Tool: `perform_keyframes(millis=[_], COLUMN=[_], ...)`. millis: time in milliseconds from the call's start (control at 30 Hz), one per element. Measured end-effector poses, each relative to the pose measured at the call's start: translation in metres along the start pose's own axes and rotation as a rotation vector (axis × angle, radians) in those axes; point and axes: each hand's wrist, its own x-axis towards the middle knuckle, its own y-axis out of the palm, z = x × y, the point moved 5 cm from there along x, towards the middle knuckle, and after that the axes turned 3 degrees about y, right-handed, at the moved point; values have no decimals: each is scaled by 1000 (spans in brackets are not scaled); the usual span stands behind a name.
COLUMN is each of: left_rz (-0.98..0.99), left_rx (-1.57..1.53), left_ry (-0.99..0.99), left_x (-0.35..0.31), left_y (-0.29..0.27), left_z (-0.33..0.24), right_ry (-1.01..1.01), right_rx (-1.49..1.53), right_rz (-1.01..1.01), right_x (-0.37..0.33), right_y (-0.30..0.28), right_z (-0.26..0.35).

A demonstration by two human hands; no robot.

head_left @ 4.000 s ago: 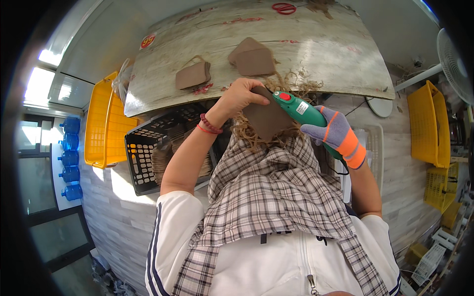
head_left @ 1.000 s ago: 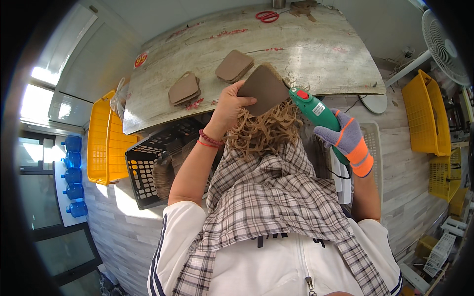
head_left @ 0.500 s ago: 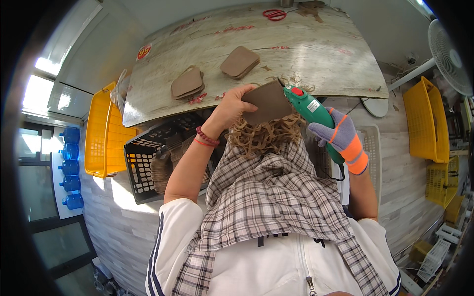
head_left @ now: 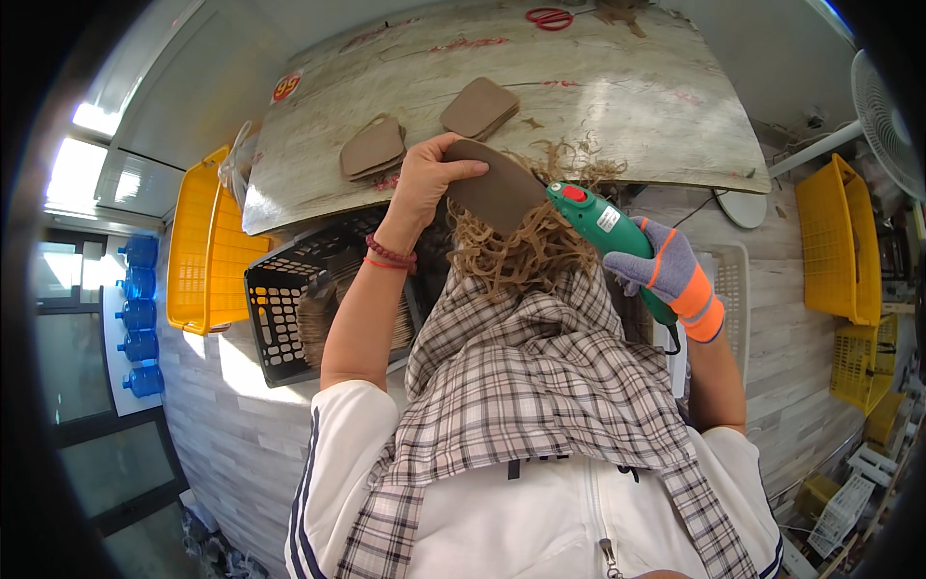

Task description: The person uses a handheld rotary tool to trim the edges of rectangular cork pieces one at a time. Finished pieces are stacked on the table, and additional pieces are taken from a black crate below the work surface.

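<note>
My bare left hand (head_left: 429,183) pinches a flat brown piece with rounded corners (head_left: 499,189) by its upper left part, thumb on top. In a grey and orange glove, my right hand (head_left: 666,270) is wrapped round a green electric cutter (head_left: 608,232) with a red button. The cutter's tip is at the piece's right edge; whether it touches cannot be made out. Curly brown trimmings (head_left: 516,253) are heaped on my checked apron (head_left: 521,357) below the piece. Two small stacks of similar brown pieces lie on the table: one stack (head_left: 479,108) farther off, another stack (head_left: 373,149) to the left.
More trimmings lie along the table's (head_left: 656,116) near edge. Red-handled scissors (head_left: 550,17) lie at its far side. A black crate (head_left: 275,328) with brown pieces stands at my left, beside a yellow basket (head_left: 198,261). Another yellow basket (head_left: 837,241) and a white fan (head_left: 883,125) are at right.
My left hand has turned the brown piece so that its lower end points down to the right, and has shifted slightly left. The cutter has stayed nearly in place.
</note>
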Motion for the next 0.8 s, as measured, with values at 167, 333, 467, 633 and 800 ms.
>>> perform_keyframes(millis=[167, 333, 467, 633, 800], left_rz=[61, 115, 149, 206, 260], left_rx=[66, 86, 103, 147, 192], left_ry=[-49, -72, -122, -186, -112], left_x=[-4, -6, -7, -9, -9], left_y=[10, 18, 21, 22, 16], left_z=[0, 2, 4, 9, 14], right_ry=[-20, -56, -57, -58, -46], right_rx=[-66, -122, -134, -128, -144], right_rz=[-37, -67, -61, -37, 21], right_x=[3, 7, 10, 18, 29], right_y=[4, 6, 11, 16, 32], right_z=[0, 5, 7, 10, 24])
